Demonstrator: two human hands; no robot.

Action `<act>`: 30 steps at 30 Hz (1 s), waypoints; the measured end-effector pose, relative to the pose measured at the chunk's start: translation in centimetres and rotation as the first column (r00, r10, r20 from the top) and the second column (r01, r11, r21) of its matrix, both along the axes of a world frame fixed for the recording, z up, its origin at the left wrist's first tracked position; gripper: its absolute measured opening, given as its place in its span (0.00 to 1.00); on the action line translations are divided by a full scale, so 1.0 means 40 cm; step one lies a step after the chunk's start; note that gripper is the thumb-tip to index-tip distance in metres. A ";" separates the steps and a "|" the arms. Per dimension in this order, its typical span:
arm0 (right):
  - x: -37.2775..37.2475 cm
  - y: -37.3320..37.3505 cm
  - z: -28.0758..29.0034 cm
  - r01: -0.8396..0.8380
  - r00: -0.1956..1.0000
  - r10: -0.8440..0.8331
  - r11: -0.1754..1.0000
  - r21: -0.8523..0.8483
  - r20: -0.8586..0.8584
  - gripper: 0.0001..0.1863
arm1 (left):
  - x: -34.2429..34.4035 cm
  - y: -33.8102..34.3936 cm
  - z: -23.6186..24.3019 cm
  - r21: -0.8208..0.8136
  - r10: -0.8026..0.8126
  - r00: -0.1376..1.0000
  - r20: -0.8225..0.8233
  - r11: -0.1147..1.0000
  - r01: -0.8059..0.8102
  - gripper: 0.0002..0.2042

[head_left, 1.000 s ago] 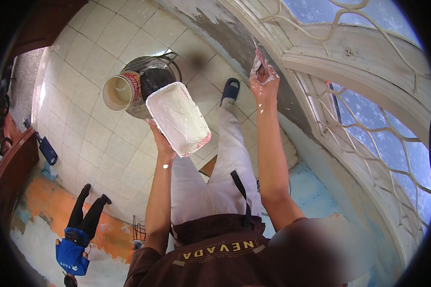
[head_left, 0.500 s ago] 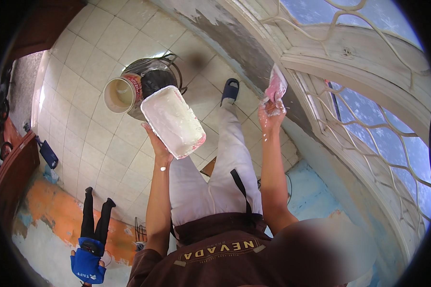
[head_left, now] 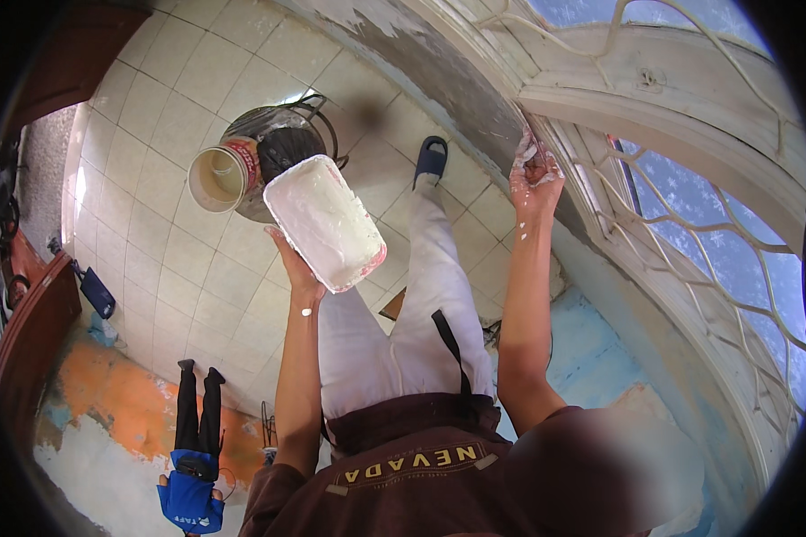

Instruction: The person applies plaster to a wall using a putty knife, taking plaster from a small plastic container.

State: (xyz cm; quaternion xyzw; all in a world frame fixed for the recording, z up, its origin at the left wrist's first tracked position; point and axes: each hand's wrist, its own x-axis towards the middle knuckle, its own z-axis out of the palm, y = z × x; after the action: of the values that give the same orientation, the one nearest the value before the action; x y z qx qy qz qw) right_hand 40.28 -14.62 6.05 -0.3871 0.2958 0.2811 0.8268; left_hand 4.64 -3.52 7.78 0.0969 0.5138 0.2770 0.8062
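My left hand (head_left: 299, 271) grips a rectangular white tub (head_left: 372, 259) by its left side, thumb and fingers round the edge. White paste (head_left: 318, 210) coats its inside, and pinkish smears mark one corner. My right hand (head_left: 537, 177), spotted with white paste, is raised beside the window frame. Its fingers are closed round a flat pink tool (head_left: 527, 145) smeared with white, mostly hidden by the fingers and seen nearly edge-on. Its exact kind is unclear. The tool is close to the grey patched wall (head_left: 457, 80) under the frame; whether it touches, I cannot tell.
A round bucket (head_left: 217, 179) stands on the tiled floor beside a black bag (head_left: 288, 150) and looped cables. White window bars (head_left: 681, 197) curve along the right. Someone in a blue top (head_left: 192, 497) stands at the lower left, near a brown wooden door (head_left: 36, 318).
My right hand has moved right and slightly up, bringing the pink tool closer to the window frame and turning it edge-on. The tub in my left hand has barely shifted.
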 end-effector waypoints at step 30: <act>-0.182 0.104 -0.055 -0.150 0.976 0.188 0.943 -0.299 0.106 0.15 | 0.022 0.007 -0.029 -0.007 -0.027 0.998 0.059 1.000 0.027 0.43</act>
State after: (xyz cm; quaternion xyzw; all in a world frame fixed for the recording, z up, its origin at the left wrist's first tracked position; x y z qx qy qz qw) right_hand 32.99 -10.47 3.87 -0.5455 0.2436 0.2785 0.7520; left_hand 5.51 -3.23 6.61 0.0925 0.4895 0.2668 0.8250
